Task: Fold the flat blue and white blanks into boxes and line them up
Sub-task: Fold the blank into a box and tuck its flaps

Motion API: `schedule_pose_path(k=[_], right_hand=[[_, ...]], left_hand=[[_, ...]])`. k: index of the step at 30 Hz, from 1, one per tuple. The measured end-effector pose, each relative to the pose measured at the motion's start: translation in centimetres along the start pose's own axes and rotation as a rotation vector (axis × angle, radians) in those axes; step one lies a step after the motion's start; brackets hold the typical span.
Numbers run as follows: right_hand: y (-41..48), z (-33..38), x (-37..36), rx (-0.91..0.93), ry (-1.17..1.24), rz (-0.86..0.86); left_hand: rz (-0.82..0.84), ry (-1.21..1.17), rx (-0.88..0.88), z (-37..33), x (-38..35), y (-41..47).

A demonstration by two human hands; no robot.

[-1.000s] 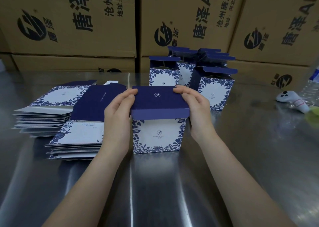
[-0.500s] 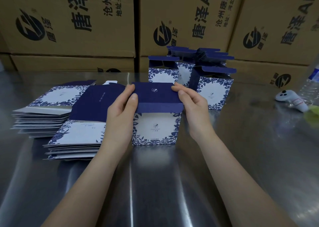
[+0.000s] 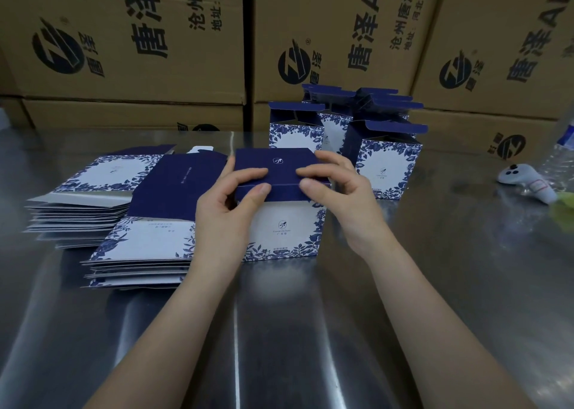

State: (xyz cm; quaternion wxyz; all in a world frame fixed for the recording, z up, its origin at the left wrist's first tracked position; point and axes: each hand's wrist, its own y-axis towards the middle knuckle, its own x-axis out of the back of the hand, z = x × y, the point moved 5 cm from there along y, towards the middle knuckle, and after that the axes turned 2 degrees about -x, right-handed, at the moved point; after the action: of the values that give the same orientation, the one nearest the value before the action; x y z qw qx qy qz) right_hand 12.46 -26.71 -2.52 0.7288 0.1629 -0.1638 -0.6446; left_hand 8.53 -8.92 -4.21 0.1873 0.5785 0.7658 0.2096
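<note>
pinching the dark blue lid [image 3: 276, 166] of the upright blue and white floral cardboard box [image 3: 289, 228] with left hand [image 3: 230, 219] and right hand [image 3: 344, 203], thumbs on its front lip, fingers curled over the top, likely squaring it for tucking. standing it on the shiny steel table [image 3: 435, 269] just beside the stacked flat blanks [image 3: 146, 241], before the open-topped folded boxes [image 3: 385, 166].

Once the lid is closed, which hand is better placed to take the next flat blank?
Probably the left hand. The nearer stack of flat blanks lies just beside it, while the right hand is across the box, closer to the finished boxes.
</note>
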Motion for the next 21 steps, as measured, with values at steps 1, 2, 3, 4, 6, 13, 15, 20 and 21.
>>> schedule_pose_path(k=[1, 2, 3, 4, 6, 13, 15, 20, 21], right_hand=[[-0.1, 0.0, 0.0, 0.0, -0.007, 0.03], [-0.1, -0.1, 0.0, -0.001, -0.013, 0.041], [-0.1, 0.0, 0.1, -0.004, -0.015, 0.038], [-0.1, 0.0, 0.1, -0.006, -0.019, 0.028], [-0.1, 0.1, 0.0, -0.004, -0.02, 0.005], [-0.3, 0.6, -0.6, 0.05, -0.01, -0.044], [-0.4, 0.7, -0.8, 0.06, -0.003, -0.045], [-0.4, 0.6, -1.0, 0.073, -0.008, -0.009], [-0.4, 0.5, -1.1, 0.069, -0.011, -0.001]], left_hand=[[0.002, -0.012, 0.0, 0.1, 0.0, 0.0], [0.006, -0.026, -0.001, 0.1, 0.0, -0.1], [0.012, -0.035, -0.002, 0.1, 0.0, -0.1], [0.014, -0.038, -0.003, 0.1, -0.1, -0.1], [0.009, -0.033, -0.008, 0.1, -0.1, -0.1], [-0.066, 0.017, -0.057, -0.3, 0.1, -0.3], [-0.07, 0.019, -0.054, -0.3, 0.2, -0.3], [-0.025, 0.023, -0.074, -0.9, 0.0, -0.4], [-0.019, 0.022, -0.067, -0.9, 0.0, -0.4]])
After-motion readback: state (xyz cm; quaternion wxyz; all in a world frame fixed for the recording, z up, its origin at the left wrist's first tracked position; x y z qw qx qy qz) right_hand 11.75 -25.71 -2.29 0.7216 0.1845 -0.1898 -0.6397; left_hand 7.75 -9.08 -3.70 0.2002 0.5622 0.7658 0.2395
